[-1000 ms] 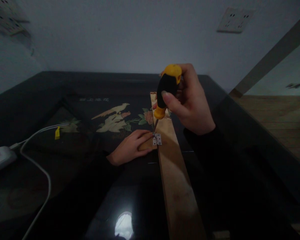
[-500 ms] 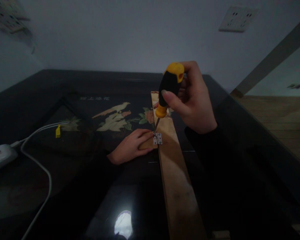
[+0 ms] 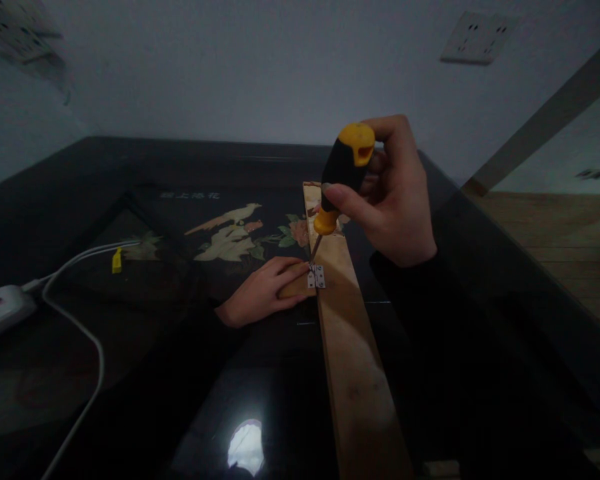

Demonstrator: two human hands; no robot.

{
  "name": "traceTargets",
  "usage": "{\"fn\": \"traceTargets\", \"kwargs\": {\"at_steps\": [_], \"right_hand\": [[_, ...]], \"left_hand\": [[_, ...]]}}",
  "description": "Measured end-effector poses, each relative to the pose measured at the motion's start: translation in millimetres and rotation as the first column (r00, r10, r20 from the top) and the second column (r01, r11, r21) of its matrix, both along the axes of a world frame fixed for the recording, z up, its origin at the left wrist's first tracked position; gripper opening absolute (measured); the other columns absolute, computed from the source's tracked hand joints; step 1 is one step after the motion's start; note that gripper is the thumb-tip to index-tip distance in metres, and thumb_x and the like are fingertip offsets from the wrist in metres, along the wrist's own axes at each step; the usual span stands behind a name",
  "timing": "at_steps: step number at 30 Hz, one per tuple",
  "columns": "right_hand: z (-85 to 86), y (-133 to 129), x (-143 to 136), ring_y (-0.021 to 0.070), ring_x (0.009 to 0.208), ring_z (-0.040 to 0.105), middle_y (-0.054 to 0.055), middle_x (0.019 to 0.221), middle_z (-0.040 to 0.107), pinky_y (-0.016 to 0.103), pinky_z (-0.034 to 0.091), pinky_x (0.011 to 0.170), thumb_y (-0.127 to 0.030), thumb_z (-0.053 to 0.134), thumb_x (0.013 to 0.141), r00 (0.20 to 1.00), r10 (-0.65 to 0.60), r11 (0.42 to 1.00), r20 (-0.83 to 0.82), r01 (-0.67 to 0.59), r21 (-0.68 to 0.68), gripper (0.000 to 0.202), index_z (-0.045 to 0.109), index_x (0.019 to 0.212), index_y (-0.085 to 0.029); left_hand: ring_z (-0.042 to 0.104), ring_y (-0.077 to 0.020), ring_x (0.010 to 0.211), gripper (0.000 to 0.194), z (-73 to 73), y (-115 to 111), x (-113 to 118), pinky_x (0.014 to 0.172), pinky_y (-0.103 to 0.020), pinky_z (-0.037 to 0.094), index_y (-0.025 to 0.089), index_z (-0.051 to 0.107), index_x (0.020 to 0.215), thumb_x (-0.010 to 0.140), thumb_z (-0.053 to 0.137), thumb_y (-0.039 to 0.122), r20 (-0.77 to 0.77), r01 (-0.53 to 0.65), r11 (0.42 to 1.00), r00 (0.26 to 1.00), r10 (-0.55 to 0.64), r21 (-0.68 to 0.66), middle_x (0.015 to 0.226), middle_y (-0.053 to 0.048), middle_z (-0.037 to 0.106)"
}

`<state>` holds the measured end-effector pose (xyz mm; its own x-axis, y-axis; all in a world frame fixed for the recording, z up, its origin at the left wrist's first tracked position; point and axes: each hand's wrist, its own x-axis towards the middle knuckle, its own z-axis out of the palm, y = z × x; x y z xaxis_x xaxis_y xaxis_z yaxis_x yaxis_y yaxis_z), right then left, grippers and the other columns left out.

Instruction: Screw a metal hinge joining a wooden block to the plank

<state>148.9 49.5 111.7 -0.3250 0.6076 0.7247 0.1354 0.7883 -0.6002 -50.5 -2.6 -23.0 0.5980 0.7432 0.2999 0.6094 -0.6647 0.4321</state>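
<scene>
My right hand (image 3: 397, 193) is wrapped round the black and yellow handle of a screwdriver (image 3: 341, 170). Its shaft slants down to the left, and the tip meets the upper left part of a small metal hinge (image 3: 316, 276). The hinge lies across a long wooden board (image 3: 353, 347) and a small wooden piece (image 3: 296, 287). My left hand (image 3: 263, 293) grips that small piece from the left, fingertips beside the hinge. The exact contact at the tip is too small to make out.
The glossy black table (image 3: 260, 373) bears a bird and flower picture. A white power strip (image 3: 5, 310) and cable (image 3: 100, 360) lie at the left, with a yellow tag (image 3: 117, 261). A wall socket (image 3: 477, 39) is at the upper right.
The screwdriver's handle has tilted slightly to the right, and my right hand has shifted a little right with it. My left hand, the hinge and the board look the same.
</scene>
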Motion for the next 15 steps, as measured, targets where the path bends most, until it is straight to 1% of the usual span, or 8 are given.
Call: {"fn": "traceTargets", "kwargs": {"at_steps": [4, 7, 11, 15], "right_hand": [[2.0, -0.6, 0.0, 0.0142, 0.088, 0.061, 0.001, 0.095, 0.056, 0.02, 0.052, 0.058, -0.048, 0.063, 0.077, 1.0, -0.021, 0.999, -0.018, 0.021, 0.024, 0.042, 0.042, 0.104, -0.023], [2.9, 0.1, 0.6, 0.0131, 0.086, 0.061, 0.001, 0.096, 0.056, 0.018, 0.052, 0.056, -0.048, 0.066, 0.075, 1.0, -0.014, 1.0, -0.026, 0.015, 0.027, 0.043, 0.042, 0.102, -0.024], [1.5, 1.4, 0.8, 0.0137, 0.089, 0.061, 0.001, 0.096, 0.057, 0.019, 0.053, 0.058, -0.048, 0.065, 0.076, 1.0, 0.014, 1.0, -0.012, -0.014, 0.009, 0.043, 0.042, 0.103, -0.023], [0.7, 0.6, 0.8, 0.0159, 0.096, 0.06, 0.002, 0.097, 0.057, 0.021, 0.054, 0.06, -0.046, 0.064, 0.078, 1.0, 0.015, 1.0, 0.005, -0.015, 0.004, 0.042, 0.043, 0.105, -0.023]], "left_hand": [[0.046, -0.0261, 0.121, 0.052, 0.0, -0.2, 0.2, 0.102, -0.046, 0.042, 0.023, 0.044, 0.135, 0.088, 0.055, 0.042, -0.013, -0.003, 1.0, 1.0, 0.003, -0.002, 0.132, -0.011, 0.047], [0.047, -0.0259, 0.12, 0.052, 0.3, -0.5, 0.5, 0.102, -0.045, 0.042, 0.022, 0.045, 0.134, 0.088, 0.055, 0.042, -0.012, -0.009, 1.0, 1.0, 0.009, -0.013, 0.131, -0.012, 0.049], [0.046, -0.0257, 0.121, 0.051, 0.5, -0.7, 0.7, 0.103, -0.044, 0.041, 0.023, 0.044, 0.135, 0.088, 0.055, 0.04, -0.01, -0.006, 1.0, 1.0, 0.006, -0.008, 0.133, -0.012, 0.047], [0.045, -0.0258, 0.123, 0.052, 0.4, -0.8, 0.6, 0.103, -0.044, 0.041, 0.023, 0.043, 0.136, 0.088, 0.054, 0.041, -0.015, -0.004, 1.0, 1.0, 0.003, -0.003, 0.133, -0.012, 0.047]]}}
